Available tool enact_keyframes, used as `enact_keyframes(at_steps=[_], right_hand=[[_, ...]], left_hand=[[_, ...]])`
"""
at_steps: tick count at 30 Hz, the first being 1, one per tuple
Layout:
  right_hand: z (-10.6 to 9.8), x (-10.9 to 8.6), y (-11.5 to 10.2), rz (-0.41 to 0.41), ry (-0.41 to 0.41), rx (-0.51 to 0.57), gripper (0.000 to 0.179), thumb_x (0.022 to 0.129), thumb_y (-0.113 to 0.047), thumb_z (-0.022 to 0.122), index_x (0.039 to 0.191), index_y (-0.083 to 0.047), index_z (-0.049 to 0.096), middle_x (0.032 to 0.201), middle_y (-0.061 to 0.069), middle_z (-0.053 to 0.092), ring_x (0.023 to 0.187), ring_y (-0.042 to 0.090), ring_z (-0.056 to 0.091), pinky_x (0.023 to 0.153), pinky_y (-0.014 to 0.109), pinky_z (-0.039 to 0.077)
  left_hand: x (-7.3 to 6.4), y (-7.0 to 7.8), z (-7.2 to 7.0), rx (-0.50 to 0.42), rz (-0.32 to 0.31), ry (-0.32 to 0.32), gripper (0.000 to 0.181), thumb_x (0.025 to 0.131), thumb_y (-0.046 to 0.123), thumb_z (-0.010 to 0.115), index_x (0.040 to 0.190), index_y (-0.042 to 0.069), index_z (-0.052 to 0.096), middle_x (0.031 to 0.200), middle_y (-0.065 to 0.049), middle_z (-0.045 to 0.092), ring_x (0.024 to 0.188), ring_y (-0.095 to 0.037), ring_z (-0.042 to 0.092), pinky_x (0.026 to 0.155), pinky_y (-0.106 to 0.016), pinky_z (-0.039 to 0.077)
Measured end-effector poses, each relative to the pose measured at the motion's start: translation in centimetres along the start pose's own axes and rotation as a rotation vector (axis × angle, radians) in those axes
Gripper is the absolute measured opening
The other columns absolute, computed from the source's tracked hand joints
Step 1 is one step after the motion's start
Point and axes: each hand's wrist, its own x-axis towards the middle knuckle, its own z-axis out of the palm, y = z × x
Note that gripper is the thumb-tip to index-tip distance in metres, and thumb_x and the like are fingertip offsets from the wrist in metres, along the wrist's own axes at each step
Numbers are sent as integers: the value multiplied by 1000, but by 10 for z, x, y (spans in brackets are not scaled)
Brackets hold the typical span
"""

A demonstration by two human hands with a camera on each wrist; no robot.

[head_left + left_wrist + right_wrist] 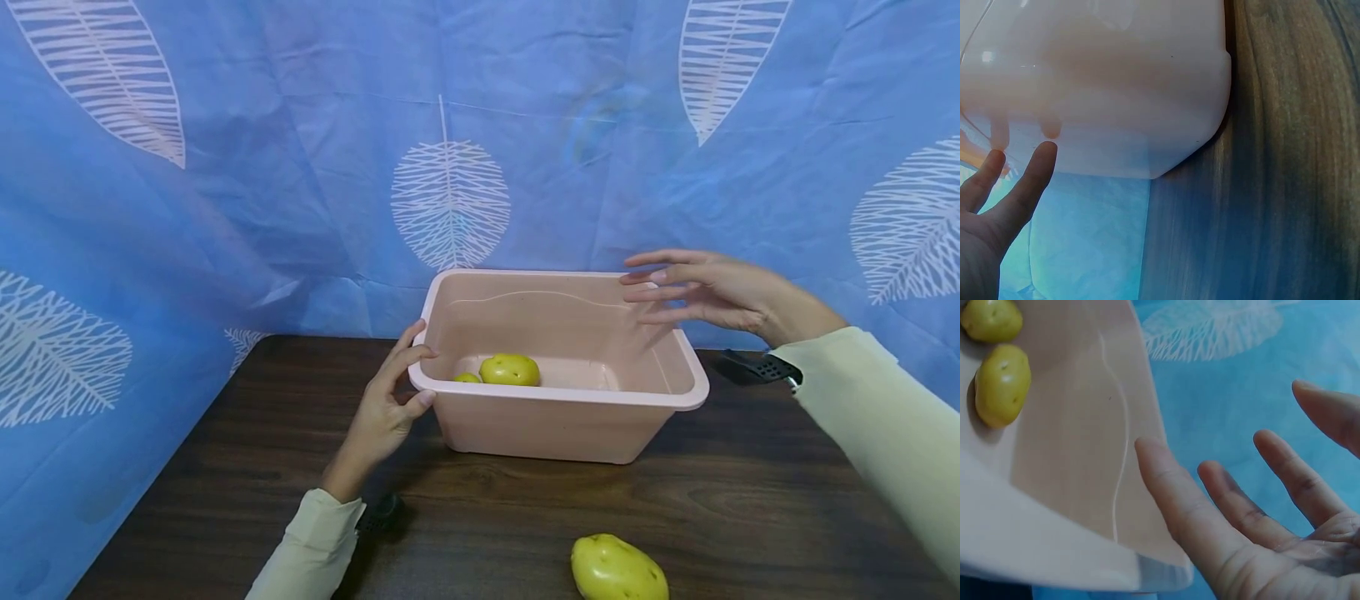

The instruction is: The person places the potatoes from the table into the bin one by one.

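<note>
A pale pink plastic tub [540,427] stands on the dark wooden table, with two yellow-green potatoes inside. One potato [510,369] shows well in the head view; the other [467,377] is partly hidden by the front rim. My left hand [386,406] holds the tub's left front corner, a finger curled over the rim and the thumb at the front. Two of its fingers [1029,187] extend along the outer end wall. Above the right end, my right hand [708,292] is spread and holds nothing. A third potato [618,568] lies on the table in front.
A blue cloth [315,167] with white leaf prints hangs behind and to the left of the table [247,467]. The tub's back stands close to it. A dark strap [761,367] is at the right wrist.
</note>
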Motion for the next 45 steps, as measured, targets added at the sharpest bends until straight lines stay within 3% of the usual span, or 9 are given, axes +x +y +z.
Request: enact_keyframes(at_steps=[5, 11, 18, 21, 27, 34, 37, 45], right_hand=[[6, -18, -1, -69, -104, 7, 46, 110, 2, 39, 147, -16, 59, 149, 4, 61, 134, 24, 64, 104, 50, 57], [15, -41, 2, -171, -250, -70, 53, 109, 9, 30, 156, -9, 47, 157, 6, 54, 141, 23, 58, 107, 49, 54], [31, -68, 15, -241, -304, -153, 53, 108, 10, 30, 160, -1, 35, 162, 10, 49, 146, 25, 53, 107, 54, 54], [39, -79, 23, -250, -313, -141, 54, 108, 10, 31, 160, 0, 33, 163, 12, 47, 146, 27, 52, 106, 57, 53], [52, -95, 50, -257, -321, -98, 56, 107, 9, 34, 162, 2, 28, 165, 13, 43, 148, 29, 49, 110, 56, 50], [63, -104, 92, -333, -437, 45, 54, 107, 11, 30, 161, 5, 28, 168, 19, 36, 155, 31, 39, 113, 60, 46], [69, -105, 109, -330, -450, 82, 53, 107, 9, 32, 160, 5, 28, 169, 18, 34, 156, 31, 37, 113, 61, 45], [85, -114, 147, -252, -374, 104, 50, 110, 1, 37, 159, 6, 30, 167, 16, 38, 153, 28, 41, 113, 58, 47]], left_hand=[[0, 0, 0, -5, 11, 0, 56, 98, 35, 75, 139, 2, 57, 174, -7, 27, 150, -47, 39, 94, -69, 55], [-1, 2, 0, -14, 5, 1, 53, 98, 32, 75, 139, 3, 57, 174, -7, 27, 151, -47, 38, 95, -71, 53], [-1, 2, 1, -23, -12, -1, 50, 98, 30, 75, 140, 8, 58, 174, -6, 26, 152, -48, 36, 97, -73, 51], [-1, 2, 1, -23, -11, 1, 51, 98, 32, 75, 140, 10, 58, 174, -6, 26, 152, -48, 36, 97, -72, 51], [-2, 2, 1, -22, -7, 5, 47, 98, 29, 76, 138, 12, 60, 174, -6, 26, 152, -48, 36, 97, -70, 51], [-1, 1, 1, -21, 7, 6, 45, 98, 21, 76, 138, 10, 59, 174, -6, 27, 151, -46, 38, 96, -61, 56], [-2, 2, 1, -24, 6, 11, 46, 97, 21, 76, 138, 8, 59, 174, -6, 27, 151, -47, 38, 97, -58, 56], [-3, 3, 2, -20, -5, 8, 46, 97, 21, 76, 139, 10, 59, 174, -6, 26, 150, -46, 40, 96, -53, 58]])
